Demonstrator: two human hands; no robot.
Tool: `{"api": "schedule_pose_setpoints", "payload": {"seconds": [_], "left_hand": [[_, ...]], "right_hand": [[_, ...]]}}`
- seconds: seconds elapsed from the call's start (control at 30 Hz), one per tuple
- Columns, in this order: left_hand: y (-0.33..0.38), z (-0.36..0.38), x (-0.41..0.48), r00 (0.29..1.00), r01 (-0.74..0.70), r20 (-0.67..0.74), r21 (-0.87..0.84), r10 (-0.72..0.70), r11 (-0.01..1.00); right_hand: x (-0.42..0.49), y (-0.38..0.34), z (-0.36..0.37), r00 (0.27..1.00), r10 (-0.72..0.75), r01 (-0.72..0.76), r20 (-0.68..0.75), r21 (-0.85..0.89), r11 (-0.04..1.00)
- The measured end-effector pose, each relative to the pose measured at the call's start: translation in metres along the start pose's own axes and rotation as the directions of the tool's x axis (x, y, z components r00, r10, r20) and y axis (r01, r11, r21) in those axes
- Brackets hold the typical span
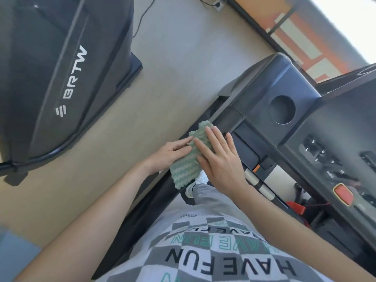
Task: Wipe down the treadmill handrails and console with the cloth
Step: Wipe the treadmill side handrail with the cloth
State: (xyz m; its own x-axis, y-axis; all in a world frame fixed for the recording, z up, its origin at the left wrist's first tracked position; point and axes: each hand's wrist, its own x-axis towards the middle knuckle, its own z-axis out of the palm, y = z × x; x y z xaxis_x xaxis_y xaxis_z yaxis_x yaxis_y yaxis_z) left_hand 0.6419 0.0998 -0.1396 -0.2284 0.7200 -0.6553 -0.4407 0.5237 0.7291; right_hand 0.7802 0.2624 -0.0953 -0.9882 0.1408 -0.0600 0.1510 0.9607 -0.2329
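on the left rail (225, 118), the green cloth (186, 166) lies under both hands. the left hand (173, 152) and right hand (220, 161) press it flat, fingers straight. i think the wiping is at this rail, and the console (333, 127) is not yet done.

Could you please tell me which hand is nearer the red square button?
Right. The right hand is left of the red square button; the left hand lies farther left.

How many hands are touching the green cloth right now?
2. The left hand touches the cloth at its left edge with straight fingers; the right hand lies flat on top of it. No other hands are in view.
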Motion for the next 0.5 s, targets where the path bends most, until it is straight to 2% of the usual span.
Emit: {"api": "schedule_pose_setpoints", "payload": {"seconds": [0.2,0.3,0.4,0.43,0.5], "left_hand": [[0.039,0.015,0.034,0.995,-0.072,-0.068,0.066,0.077,0.995],[0.057,0.030,0.042,0.974,-0.145,-0.141,0.227,0.179,0.963],[0.061,0.051,0.037,0.921,-0.209,-0.200,0.467,0.333,0.859],[0.060,0.058,0.031,0.907,-0.200,-0.217,0.533,0.361,0.822],[0.056,0.065,0.022,0.889,-0.163,-0.262,0.586,0.376,0.794]], "right_hand": [[0.008,0.020,0.002,0.972,0.195,-0.188,-0.130,0.064,0.980],[-0.002,0.027,0.006,0.925,0.312,-0.294,-0.216,0.112,0.949],[-0.018,0.025,0.008,0.865,0.436,-0.419,-0.248,0.120,0.900],[-0.023,0.024,0.009,0.842,0.484,-0.457,-0.239,0.160,0.875],[-0.028,0.020,0.010,0.805,0.571,-0.489,-0.162,0.363,0.793]]}}
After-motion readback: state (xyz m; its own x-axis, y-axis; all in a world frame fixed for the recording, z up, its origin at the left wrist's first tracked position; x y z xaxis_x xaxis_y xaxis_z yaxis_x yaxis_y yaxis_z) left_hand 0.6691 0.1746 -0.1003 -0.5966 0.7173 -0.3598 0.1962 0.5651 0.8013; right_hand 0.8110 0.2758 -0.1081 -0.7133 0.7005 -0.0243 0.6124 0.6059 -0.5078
